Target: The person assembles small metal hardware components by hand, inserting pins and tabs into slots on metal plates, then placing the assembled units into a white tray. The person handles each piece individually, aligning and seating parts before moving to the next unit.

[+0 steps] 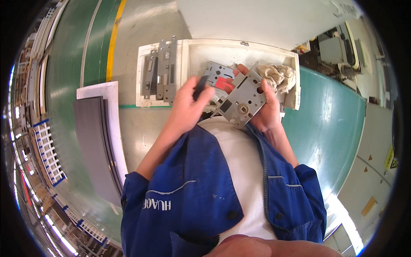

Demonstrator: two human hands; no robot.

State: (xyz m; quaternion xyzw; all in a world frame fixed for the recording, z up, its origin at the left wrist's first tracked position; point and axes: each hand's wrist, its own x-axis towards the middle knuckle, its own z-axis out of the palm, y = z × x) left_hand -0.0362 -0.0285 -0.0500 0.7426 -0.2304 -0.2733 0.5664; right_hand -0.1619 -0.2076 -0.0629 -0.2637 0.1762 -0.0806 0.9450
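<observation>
My right hand (269,107) grips a grey metal mortise lock case (249,95), held tilted in front of my chest. Round and slotted holes show on its flat face, along with a small dark rectangle and a round brass-coloured part. My left hand (188,105) is closed around a short black object (201,87) whose kind I cannot make out. It is just left of the lock case, apart from it. Behind the hands, a second lock case (219,70) lies in the white wooden box (209,44), next to something red (222,83) that is partly hidden.
In the box's left compartment stand several metal lock parts (160,77). A crumpled cream rag (276,77) lies at its right end. Long dark grey panels (96,141) rest on a white board to the left. Grey cabinets (368,184) stand at the far right.
</observation>
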